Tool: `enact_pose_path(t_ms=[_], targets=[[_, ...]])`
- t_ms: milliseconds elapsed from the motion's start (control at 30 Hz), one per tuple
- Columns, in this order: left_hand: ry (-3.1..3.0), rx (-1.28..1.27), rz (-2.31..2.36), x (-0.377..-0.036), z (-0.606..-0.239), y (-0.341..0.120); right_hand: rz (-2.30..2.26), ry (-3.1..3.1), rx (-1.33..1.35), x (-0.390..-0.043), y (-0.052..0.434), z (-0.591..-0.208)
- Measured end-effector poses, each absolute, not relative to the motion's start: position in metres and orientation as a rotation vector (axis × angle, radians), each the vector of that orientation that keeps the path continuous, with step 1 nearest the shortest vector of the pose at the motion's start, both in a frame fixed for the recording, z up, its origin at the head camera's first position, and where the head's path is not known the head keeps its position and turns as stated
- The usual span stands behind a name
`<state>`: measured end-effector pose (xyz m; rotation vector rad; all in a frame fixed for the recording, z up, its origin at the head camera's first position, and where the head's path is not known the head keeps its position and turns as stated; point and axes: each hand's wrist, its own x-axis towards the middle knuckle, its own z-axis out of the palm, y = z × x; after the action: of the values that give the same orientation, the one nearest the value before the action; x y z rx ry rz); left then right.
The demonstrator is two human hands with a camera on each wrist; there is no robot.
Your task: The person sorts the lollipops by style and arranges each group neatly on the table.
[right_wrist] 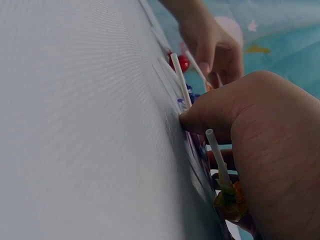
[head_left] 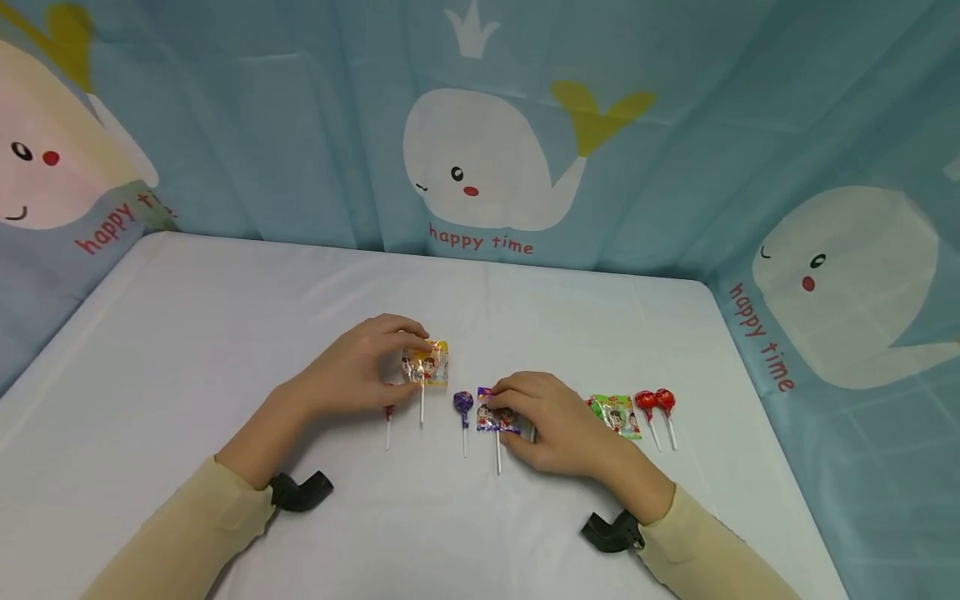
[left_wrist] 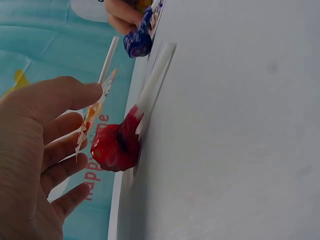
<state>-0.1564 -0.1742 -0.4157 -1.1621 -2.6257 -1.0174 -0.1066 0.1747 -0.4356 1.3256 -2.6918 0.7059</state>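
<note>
My left hand [head_left: 405,354] pinches a yellow flat-wrapped lollipop [head_left: 429,363] between thumb and fingers, its stick pointing toward me. The left wrist view shows this wrapper [left_wrist: 94,114] edge-on, lifted off the table [head_left: 225,333]. A red round lollipop [left_wrist: 115,147] lies on the table just under that hand. My right hand [head_left: 513,404] has curled fingers on a purple flat-wrapped lollipop [head_left: 491,414], thumb [right_wrist: 192,117] pressed low against the table. An orange lollipop [right_wrist: 229,200] on a stick shows under the right palm. Between the hands lies a purple round lollipop [head_left: 462,402].
Right of my right hand lie a green wrapped lollipop [head_left: 619,415] and two red round lollipops [head_left: 656,402]. A blue curtain with white whales [head_left: 487,158] encloses the table on three sides. Black wrist mounts [head_left: 300,490] sit on both sleeves.
</note>
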Motion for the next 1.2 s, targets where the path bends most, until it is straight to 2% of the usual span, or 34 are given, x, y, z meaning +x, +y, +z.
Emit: enact_pose_path(t_ms=[1200], targets=[[-2.849,-0.988,-1.087,-0.203,-0.439,-0.182,0.685,-2.724,1.324,-0.109,0.175,-0.437]])
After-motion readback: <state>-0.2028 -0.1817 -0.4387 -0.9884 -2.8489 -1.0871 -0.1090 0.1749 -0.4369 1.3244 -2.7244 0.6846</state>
